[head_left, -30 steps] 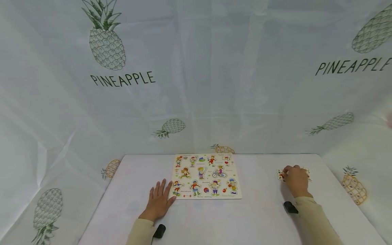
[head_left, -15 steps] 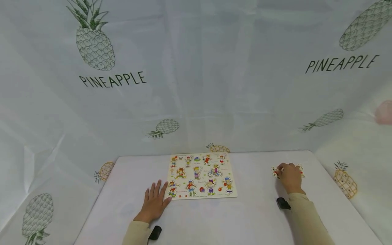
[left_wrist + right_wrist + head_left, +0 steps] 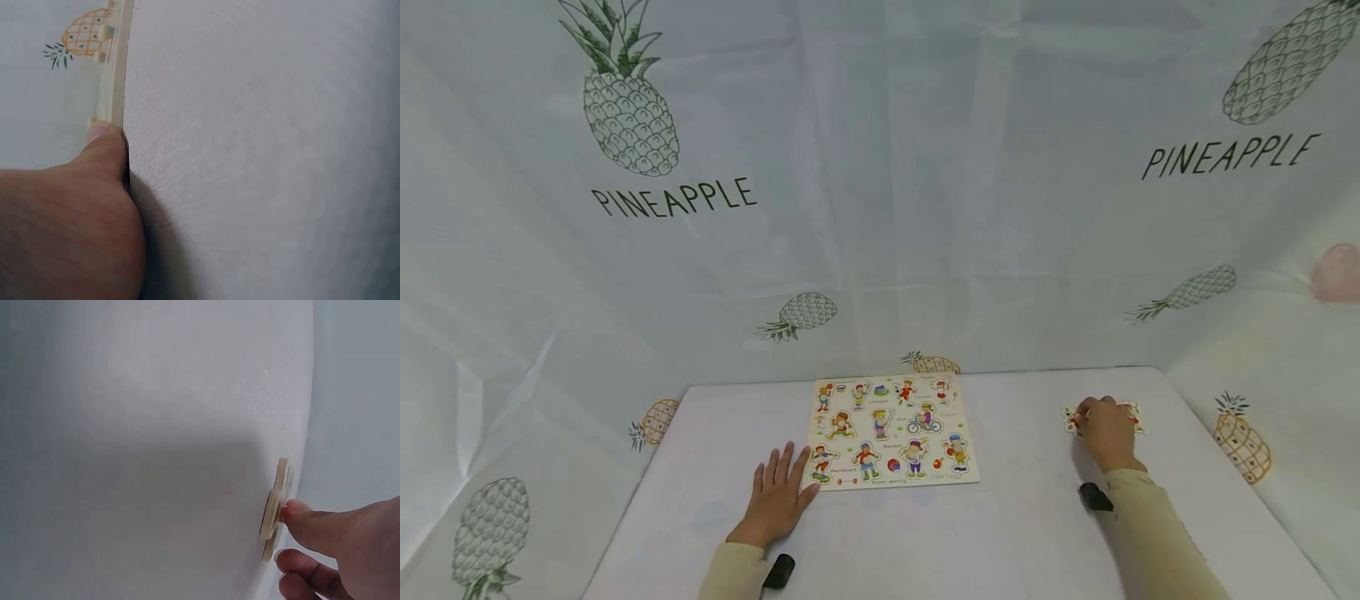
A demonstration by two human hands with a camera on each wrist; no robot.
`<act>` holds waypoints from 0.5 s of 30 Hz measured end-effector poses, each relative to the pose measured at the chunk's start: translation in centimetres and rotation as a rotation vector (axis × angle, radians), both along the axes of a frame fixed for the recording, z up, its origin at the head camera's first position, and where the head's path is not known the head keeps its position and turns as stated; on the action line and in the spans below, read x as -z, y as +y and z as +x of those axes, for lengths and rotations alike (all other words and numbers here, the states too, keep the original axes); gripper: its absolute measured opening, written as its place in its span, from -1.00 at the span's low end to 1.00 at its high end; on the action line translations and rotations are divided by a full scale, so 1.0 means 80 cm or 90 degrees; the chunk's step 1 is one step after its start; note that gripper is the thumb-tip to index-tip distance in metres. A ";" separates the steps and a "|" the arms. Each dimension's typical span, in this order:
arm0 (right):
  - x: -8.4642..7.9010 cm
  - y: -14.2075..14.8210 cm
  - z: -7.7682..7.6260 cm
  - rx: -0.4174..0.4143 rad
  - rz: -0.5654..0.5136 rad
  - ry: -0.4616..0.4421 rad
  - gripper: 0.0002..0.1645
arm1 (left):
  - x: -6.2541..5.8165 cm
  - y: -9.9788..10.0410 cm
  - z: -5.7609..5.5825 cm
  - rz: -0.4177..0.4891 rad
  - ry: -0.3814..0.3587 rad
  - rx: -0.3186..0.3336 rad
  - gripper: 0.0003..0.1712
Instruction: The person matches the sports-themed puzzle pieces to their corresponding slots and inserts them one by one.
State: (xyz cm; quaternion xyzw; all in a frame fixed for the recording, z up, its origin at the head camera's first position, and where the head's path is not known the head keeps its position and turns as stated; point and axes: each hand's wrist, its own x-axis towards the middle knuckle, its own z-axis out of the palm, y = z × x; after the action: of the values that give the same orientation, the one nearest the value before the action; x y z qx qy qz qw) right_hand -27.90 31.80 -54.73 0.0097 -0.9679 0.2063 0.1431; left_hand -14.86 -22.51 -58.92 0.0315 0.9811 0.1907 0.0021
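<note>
A wooden peg puzzle board (image 3: 891, 442) with cartoon sports figures lies flat at the back middle of the table. My left hand (image 3: 773, 500) rests with spread fingers at its lower left corner. In the left wrist view the thumb (image 3: 103, 140) touches the board's edge. Off to the right, my right hand (image 3: 1109, 433) pinches a loose wooden puzzle piece (image 3: 1071, 420) near the tabletop. The right wrist view has the thumb against the knob of this piece (image 3: 270, 515), seen edge-on. More of the loose wood shows right of the hand, partly hidden by it.
A white table (image 3: 917, 542) carries everything. Behind and beside it hangs a white cloth (image 3: 880, 250) printed with pineapples. A black wrist device (image 3: 780, 572) sits by the left wrist and another black device (image 3: 1096, 497) by the right.
The head view has shifted, so the whole scene sits a little further left in it. Both hands keep practically the same place and pose relative to the table.
</note>
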 end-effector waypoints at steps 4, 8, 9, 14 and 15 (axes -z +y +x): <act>0.003 0.003 -0.002 -0.026 0.011 0.011 -0.88 | -0.001 0.000 0.001 0.000 -0.001 -0.003 -0.21; 0.005 0.002 -0.003 -0.025 0.016 -0.009 -0.88 | -0.003 0.000 0.001 0.006 0.001 0.001 -0.22; 0.006 0.002 -0.003 -0.021 0.013 -0.017 -0.88 | -0.004 0.000 0.001 0.008 0.002 0.003 -0.22; 0.006 -0.004 0.001 -0.012 0.010 -0.018 -0.87 | -0.005 0.001 0.001 0.010 -0.004 0.005 -0.22; 0.005 -0.006 0.002 -0.013 0.011 -0.013 -0.87 | -0.005 0.001 0.001 0.011 -0.006 0.005 -0.22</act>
State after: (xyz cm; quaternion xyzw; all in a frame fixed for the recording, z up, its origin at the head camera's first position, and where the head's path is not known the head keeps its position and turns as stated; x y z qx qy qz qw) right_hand -27.72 31.32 -55.13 0.0186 -0.9710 0.1991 0.1313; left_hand -14.78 -22.44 -58.51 0.0346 0.9793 0.1994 0.0068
